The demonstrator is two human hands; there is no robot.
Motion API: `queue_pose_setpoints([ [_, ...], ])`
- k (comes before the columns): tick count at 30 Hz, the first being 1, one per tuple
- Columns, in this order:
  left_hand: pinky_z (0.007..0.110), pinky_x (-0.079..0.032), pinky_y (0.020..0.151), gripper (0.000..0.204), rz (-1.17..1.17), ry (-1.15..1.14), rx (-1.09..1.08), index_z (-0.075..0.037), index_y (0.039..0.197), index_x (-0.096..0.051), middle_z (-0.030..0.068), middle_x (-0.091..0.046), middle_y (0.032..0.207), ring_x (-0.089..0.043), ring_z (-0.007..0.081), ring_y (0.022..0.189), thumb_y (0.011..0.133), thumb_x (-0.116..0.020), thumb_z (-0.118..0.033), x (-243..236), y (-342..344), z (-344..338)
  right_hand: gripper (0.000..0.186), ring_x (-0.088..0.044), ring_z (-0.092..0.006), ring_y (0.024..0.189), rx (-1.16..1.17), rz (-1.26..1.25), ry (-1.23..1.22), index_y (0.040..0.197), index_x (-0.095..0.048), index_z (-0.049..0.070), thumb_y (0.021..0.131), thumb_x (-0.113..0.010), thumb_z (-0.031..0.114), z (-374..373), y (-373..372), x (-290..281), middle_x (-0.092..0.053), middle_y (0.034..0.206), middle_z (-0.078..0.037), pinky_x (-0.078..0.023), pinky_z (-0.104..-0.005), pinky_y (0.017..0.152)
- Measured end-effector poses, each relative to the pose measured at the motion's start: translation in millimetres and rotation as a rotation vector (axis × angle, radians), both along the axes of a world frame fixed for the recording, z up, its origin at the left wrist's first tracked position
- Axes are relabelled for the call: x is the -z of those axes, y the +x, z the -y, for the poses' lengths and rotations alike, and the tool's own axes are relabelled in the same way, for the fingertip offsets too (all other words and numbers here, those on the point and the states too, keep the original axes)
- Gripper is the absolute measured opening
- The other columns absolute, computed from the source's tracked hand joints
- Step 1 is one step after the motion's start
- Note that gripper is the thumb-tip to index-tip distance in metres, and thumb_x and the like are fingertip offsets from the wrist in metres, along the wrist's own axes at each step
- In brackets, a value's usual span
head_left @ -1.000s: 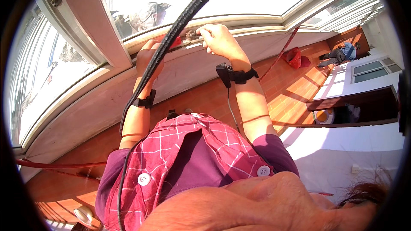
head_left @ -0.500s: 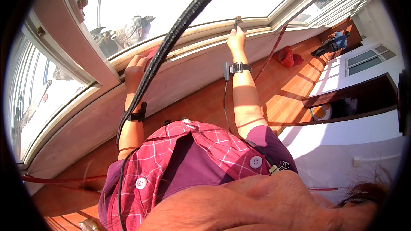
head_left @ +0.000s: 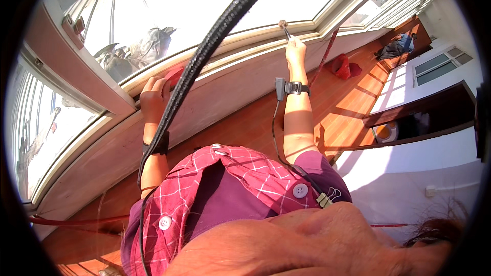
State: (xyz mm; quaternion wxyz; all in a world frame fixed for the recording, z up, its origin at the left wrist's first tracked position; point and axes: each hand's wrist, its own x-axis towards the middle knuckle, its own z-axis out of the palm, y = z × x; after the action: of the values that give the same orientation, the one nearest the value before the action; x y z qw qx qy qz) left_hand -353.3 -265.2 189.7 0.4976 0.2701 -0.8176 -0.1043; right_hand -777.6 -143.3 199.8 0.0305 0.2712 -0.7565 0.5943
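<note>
My right hand (head_left: 295, 53) is closed around the thin dark handle of a small brush (head_left: 284, 26). Its pale, round tip lies against the lower edge of the window frame (head_left: 245, 46), close to the glass. Farther left, my left hand (head_left: 153, 99) rests on the window sill with its fingers bent over the inner edge. A flat red piece, which looks like a cloth (head_left: 175, 75), shows beside those fingers and seems to be held by them. The thick black cable crossing the view hides part of it.
A black braided cable (head_left: 215, 33) runs diagonally past my left arm. Left stands a window post with a handle (head_left: 74, 28). Outside lies a grey crumpled sheet (head_left: 148, 48). On the tiled floor are a red bag (head_left: 343, 66) and, farther off, a person in blue (head_left: 404, 46).
My right hand has moved slightly right and lower, and more of the brush shows beyond the fingers. The view has shifted a little; my left hand stays at the sill.
</note>
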Motion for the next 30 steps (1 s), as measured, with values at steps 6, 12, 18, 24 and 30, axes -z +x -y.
queue_pose_setpoints([
  [6,0.036,-0.048,0.062,0.006,0.01,-0.014,-0.025,0.0,0.084,-0.063,0.0132,-0.061,0.081,-0.06,0.0326,0.07,0.081,-0.065,-0.004,-3,0,-3,0.028,-0.064,-0.037,0.089,0.218,-0.125,0.243,0.11,-0.064,0.003,0.092,-0.049,0.017,17,-17,3,-0.066,0.092,-0.021,-0.049,-0.045,0.078],
  [12,0.037,-0.047,0.06,0.005,0.044,-0.03,-0.052,0.0,0.085,-0.062,0.0138,-0.061,0.081,-0.06,0.0324,0.069,0.081,-0.064,-0.003,-5,5,-8,0.031,-0.063,-0.0394,0.093,-0.33,-0.325,0.21,0.119,-0.06,0.006,0.093,-0.05,0.019,-3,129,7,-0.065,0.099,-0.024,-0.05,-0.0409,0.081],
  [18,0.038,-0.048,0.061,0.004,0.033,-0.02,-0.05,-0.001,0.083,-0.062,0.0137,-0.061,0.081,-0.06,0.0328,0.07,0.082,-0.064,-0.004,-7,10,-9,0.028,-0.065,-0.0238,0.083,-0.272,0.224,0.157,0.117,-0.061,0.003,0.092,-0.053,0.011,-27,54,-12,-0.067,0.091,-0.02,-0.049,-0.0337,0.075],
  [24,0.039,-0.048,0.062,0.005,0.071,-0.015,-0.075,0.001,0.087,-0.063,0.0148,-0.061,0.081,-0.059,0.0334,0.07,0.083,-0.062,-0.002,-11,10,-11,0.027,-0.064,-0.0343,0.091,0.195,-0.203,0.255,0.112,-0.063,0.005,0.092,-0.05,0.017,-33,-102,-25,-0.066,0.094,-0.02,-0.048,-0.0431,0.077],
  [30,0.039,-0.047,0.062,0.005,0.08,0.02,-0.055,0.002,0.087,-0.062,0.0156,-0.06,0.082,-0.059,0.0334,0.071,0.085,-0.06,-0.002,-13,6,-10,0.033,-0.061,-0.037,0.098,0.335,-0.2,0.423,0.121,-0.059,0.01,0.092,-0.047,0.02,-12,-135,-21,-0.065,0.104,-0.019,-0.048,-0.0459,0.081],
])
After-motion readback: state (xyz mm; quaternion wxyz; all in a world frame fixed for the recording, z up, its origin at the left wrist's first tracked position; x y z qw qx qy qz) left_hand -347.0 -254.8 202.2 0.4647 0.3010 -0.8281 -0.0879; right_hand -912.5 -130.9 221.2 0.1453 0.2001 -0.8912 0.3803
